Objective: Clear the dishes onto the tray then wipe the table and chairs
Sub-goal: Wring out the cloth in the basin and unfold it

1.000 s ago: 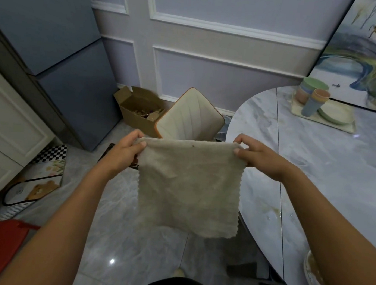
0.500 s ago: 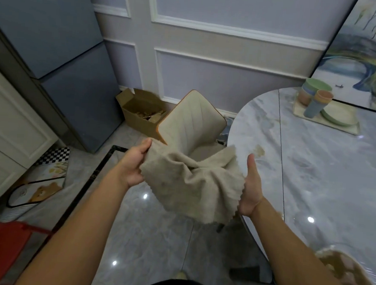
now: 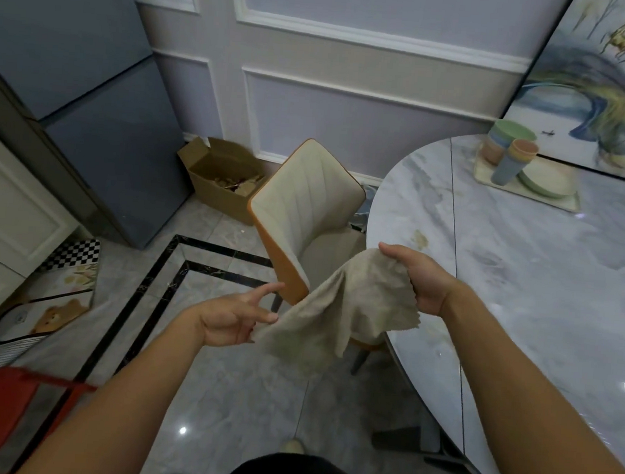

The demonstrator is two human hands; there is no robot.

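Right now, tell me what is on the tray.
The tray holds stacked bowls, stacked cups and pale green plates. The cups hide part of the plates and of the bowls behind them.

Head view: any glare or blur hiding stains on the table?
Head view: small glare spots on the table and floor; the painting is motion-smeared; wide-angle bending at the edges; the yellowish stain reads clearly.

Counted 1 beige terry cloth (image 3: 339,312), 1 cream padded chair with orange trim (image 3: 305,206), 1 round grey marble counter (image 3: 540,289), 1 pale rectangular tray (image 3: 572,205), 1 open brown cardboard box (image 3: 210,189). Left hand (image 3: 231,320) plus right hand (image 3: 419,277) made 2 hands. Stacked pastel bowls and cups (image 3: 510,139): couldn't count.
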